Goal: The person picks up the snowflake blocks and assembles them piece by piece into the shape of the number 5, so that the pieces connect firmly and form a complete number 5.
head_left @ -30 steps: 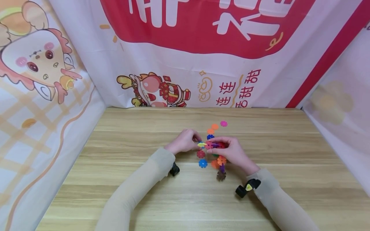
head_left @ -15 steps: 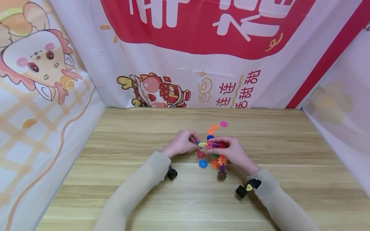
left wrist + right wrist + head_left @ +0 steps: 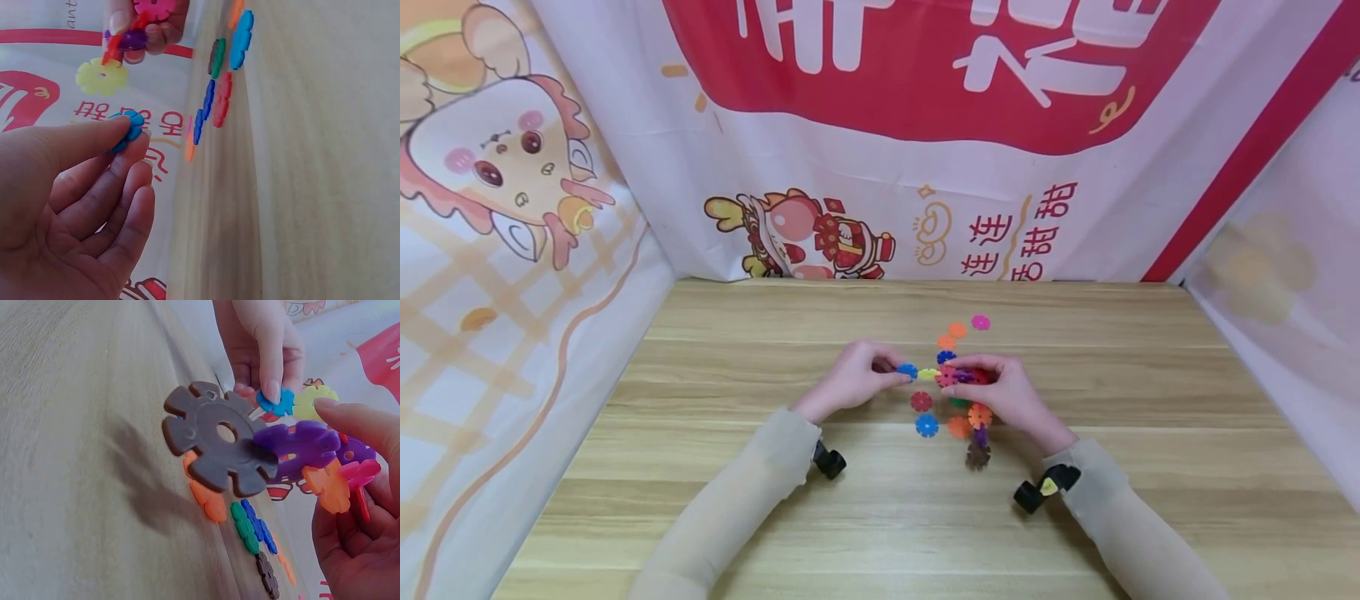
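My left hand [image 3: 859, 372] pinches a blue flower-shaped plastic disc [image 3: 129, 131] between thumb and forefinger. My right hand [image 3: 1011, 392] holds a joined cluster of similar notched discs. Pink [image 3: 947, 377], purple [image 3: 306, 445], orange [image 3: 328, 487] and brown discs [image 3: 200, 440] belong to it, the brown one sticking out toward the right wrist camera. A yellow disc [image 3: 102, 78] projects from the cluster's left end. In the left wrist view a gap shows between the yellow disc and the blue one. The right palm hides part of the cluster.
Loose discs lie on the wooden table [image 3: 820, 517] around and under the right hand: red [image 3: 921, 402], blue [image 3: 927, 426], orange [image 3: 958, 427], dark blue [image 3: 946, 357] and magenta [image 3: 981, 322]. Printed cloth walls [image 3: 850, 150] stand at the back and sides.
My left hand has moved left, taking the blue disc from against the yellow disc to a spot left of it. The right hand and its cluster have barely shifted.
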Demonstrator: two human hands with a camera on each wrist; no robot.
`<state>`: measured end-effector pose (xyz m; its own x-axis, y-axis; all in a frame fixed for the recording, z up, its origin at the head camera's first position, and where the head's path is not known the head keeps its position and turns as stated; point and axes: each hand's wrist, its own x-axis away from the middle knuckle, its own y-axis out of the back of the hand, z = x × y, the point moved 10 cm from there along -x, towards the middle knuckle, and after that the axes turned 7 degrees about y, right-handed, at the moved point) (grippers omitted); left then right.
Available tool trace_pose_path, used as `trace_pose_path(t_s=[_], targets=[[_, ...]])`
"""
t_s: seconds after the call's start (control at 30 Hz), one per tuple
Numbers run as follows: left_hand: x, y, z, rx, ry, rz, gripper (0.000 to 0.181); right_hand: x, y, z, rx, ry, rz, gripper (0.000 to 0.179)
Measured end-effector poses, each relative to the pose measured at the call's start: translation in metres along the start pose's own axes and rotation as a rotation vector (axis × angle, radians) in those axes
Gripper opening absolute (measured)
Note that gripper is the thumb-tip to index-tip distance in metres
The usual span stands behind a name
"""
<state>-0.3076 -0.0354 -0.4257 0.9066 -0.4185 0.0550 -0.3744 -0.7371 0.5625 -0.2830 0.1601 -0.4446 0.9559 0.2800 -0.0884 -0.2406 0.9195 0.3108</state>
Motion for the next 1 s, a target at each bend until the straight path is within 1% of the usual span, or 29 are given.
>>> trace_pose_path(t_s=[0.1, 0.17, 0.33, 0.4, 0.53, 0.67, 0.83, 1.0], targets=[[0.005, 0.002, -0.001, 0.013, -0.004, 0.002, 0.005, 0.000, 0.000, -0.001, 0.003, 0.002, -0.001, 0.039], [0.008, 0.002, 0.000, 0.040, -0.002, 0.008, 0.007, -0.001, 0.000, -0.001, 0.000, 0.007, -0.001, 0.039], [0.013, 0.002, 0.000, 0.121, 0.002, 0.035, 0.020, -0.001, -0.001, 0.000, -0.003, 0.012, 0.002, 0.038], [0.014, 0.002, -0.001, 0.139, 0.000, 0.045, 0.024, 0.000, -0.001, 0.001, 0.004, 0.012, 0.003, 0.038], [0.016, 0.002, -0.003, 0.166, -0.008, 0.054, 0.022, 0.001, -0.002, 0.003, 0.014, 0.014, 0.006, 0.039], [0.017, 0.002, -0.004, 0.180, 0.005, 0.057, 0.019, 0.001, -0.003, 0.004, 0.005, 0.020, 0.013, 0.040], [0.017, 0.003, -0.004, 0.172, 0.028, 0.044, 0.019, 0.001, -0.005, 0.006, -0.012, 0.031, 0.020, 0.040], [0.018, 0.003, -0.006, 0.168, 0.037, 0.032, 0.021, 0.000, -0.007, 0.005, -0.022, 0.050, 0.013, 0.039]])
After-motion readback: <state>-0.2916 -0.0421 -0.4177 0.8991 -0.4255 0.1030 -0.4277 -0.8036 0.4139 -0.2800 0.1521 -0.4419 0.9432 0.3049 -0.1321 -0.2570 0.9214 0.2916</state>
